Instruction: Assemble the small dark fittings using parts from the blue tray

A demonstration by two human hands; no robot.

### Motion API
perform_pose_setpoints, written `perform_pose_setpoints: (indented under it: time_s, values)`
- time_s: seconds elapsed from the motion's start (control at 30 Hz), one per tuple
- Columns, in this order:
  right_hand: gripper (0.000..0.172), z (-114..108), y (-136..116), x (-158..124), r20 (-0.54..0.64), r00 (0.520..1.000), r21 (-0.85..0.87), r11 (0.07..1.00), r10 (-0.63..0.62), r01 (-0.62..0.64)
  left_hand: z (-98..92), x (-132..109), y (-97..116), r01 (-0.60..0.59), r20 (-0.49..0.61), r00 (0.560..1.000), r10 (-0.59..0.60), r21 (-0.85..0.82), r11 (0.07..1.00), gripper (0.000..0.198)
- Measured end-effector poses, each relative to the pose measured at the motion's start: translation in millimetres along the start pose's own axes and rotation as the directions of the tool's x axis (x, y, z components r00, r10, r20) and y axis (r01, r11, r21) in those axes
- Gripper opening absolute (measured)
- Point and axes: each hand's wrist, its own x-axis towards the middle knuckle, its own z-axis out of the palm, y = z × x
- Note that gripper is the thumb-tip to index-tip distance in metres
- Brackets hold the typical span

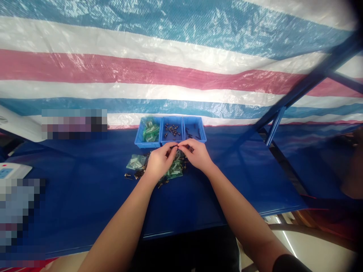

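My left hand (159,162) and my right hand (197,155) meet fingertip to fingertip above a pile of parts. Both are closed in a pinch on a small dark part (174,146), mostly hidden by the fingers, so its exact kind does not show. Under the hands lie green-tinted plastic bags of pale strips (176,169) and several loose small brass-and-black fittings (138,173). A clear bag with pale pieces (136,161) is at the pile's left.
Beyond my hands stand three blue bins in a row: the left bin (147,145) holds green bags, the middle bin (172,142) small metal fittings, the right bin (202,132) thin black pieces. A white device (17,170) sits far left; a blue metal frame (295,90) rises at right.
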Motion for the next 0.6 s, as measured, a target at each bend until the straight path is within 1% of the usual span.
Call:
perform_pose_setpoints:
  time_s: [0.17, 0.27, 0.4, 0.6]
  values:
    - [0.021, -1.9, -0.9, 0.6, -0.008, 0.998, 0.021, 0.998, 0.057, -0.057, -2.7, 1.2, 2.8, -0.001, -0.026, 1.000, 0.001, 0.003, 1.000, 0.032]
    - [0.019, -2.6, -1.1, 0.7, 0.005, 0.999, -0.012, 0.999, 0.049, -0.049, -3.7, 1.5, 4.1, 0.013, -0.035, 0.999, -0.013, 0.001, 1.000, 0.032]
    - [0.017, -3.3, -2.0, 0.9, -0.024, 0.999, -0.047, 0.998, 0.037, -0.038, -3.3, 1.6, 3.7, 0.017, -0.031, 0.999, -0.016, 0.010, 1.000, 0.034]
    - [0.017, -3.2, -3.1, 1.0, -0.078, 0.995, 0.027, 0.998, 0.061, -0.059, -1.6, 0.9, 2.2, 0.012, -0.019, 1.000, -0.012, -0.004, 1.000, 0.035]
